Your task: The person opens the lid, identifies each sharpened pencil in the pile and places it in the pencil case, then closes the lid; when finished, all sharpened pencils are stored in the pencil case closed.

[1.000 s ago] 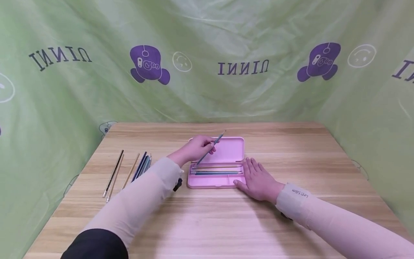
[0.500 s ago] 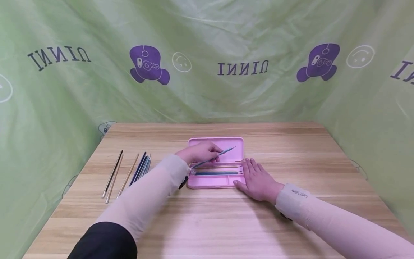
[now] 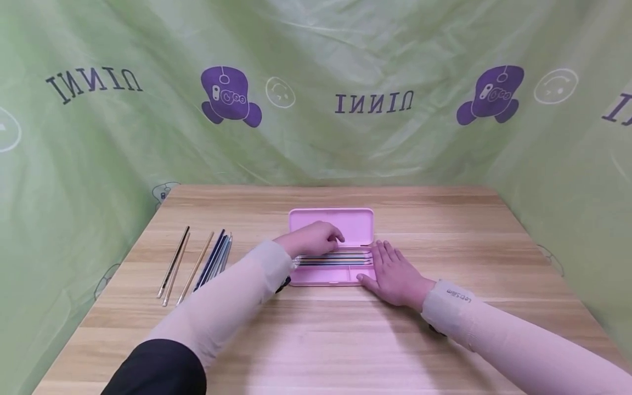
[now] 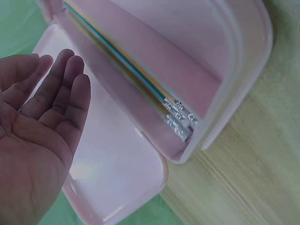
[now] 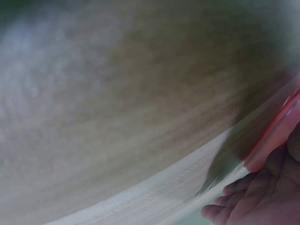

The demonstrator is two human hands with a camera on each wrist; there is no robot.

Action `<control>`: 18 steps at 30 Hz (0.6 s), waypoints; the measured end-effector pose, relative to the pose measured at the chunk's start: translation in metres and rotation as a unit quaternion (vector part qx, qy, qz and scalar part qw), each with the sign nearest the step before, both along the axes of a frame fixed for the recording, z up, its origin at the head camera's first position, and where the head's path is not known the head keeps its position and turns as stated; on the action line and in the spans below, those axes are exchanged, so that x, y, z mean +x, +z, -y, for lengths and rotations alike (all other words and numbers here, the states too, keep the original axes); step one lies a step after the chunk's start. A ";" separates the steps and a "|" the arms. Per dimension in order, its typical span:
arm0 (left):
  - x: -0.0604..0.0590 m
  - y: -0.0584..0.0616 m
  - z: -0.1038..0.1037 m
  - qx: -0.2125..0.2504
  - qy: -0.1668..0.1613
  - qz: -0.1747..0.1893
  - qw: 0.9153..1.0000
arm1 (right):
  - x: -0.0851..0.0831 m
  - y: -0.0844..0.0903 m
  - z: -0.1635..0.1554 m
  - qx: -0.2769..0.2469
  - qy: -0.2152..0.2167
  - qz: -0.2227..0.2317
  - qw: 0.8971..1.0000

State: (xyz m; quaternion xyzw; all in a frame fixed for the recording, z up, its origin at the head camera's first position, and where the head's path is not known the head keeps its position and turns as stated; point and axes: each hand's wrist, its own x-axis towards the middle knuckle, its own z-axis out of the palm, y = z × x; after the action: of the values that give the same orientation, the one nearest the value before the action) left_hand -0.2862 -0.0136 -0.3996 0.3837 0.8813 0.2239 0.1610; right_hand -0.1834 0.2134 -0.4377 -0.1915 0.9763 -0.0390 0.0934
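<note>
An open pink pencil case [image 3: 321,277] lies mid-table, its lid [image 3: 331,222] folded back toward the far side. Several pencils [image 3: 340,258] lie side by side in the tray, their metal ends [image 4: 178,117] at one end of the long compartment [image 4: 206,86]. My left hand [image 3: 321,238] hovers over the tray and lid, and in the left wrist view its palm [image 4: 42,122] is open with relaxed fingers holding nothing. My right hand [image 3: 395,274] lies flat on the table against the case's right end, thumb at the front corner. The right wrist view shows its fingers [image 5: 262,197] beside the pink edge [image 5: 276,136].
More pencils and thin brushes lie on the wooden table [image 3: 345,340] to the left: a dark bundle [image 3: 214,258], a tan one [image 3: 197,267] and a thin pair [image 3: 171,269]. A green printed cloth [image 3: 316,82] walls in the table at the back and both sides.
My left hand lowered the blue-grey pencil into the tray and let it go, so its fingers are now empty. The right hand stayed where it was.
</note>
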 end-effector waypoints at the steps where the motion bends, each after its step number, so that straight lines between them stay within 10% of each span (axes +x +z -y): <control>1: 0.000 0.000 0.003 0.011 0.004 -0.002 1.000 | 0.000 0.001 0.000 -0.001 -0.001 0.002 1.000; 9: -0.009 0.017 0.075 0.129 0.127 0.055 0.982 | 0.001 0.002 0.000 -0.007 0.001 0.005 1.000; 18: -0.010 0.027 0.167 0.275 0.323 0.103 0.900 | 0.001 -0.003 -0.003 -0.009 0.009 -0.001 1.000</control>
State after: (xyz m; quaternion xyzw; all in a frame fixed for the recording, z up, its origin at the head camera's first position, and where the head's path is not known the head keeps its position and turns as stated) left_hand -0.2957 -0.1803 -0.3722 0.0815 0.8388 0.5351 0.0584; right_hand -0.1823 0.2168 -0.4403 -0.2011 0.9742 -0.0473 0.0914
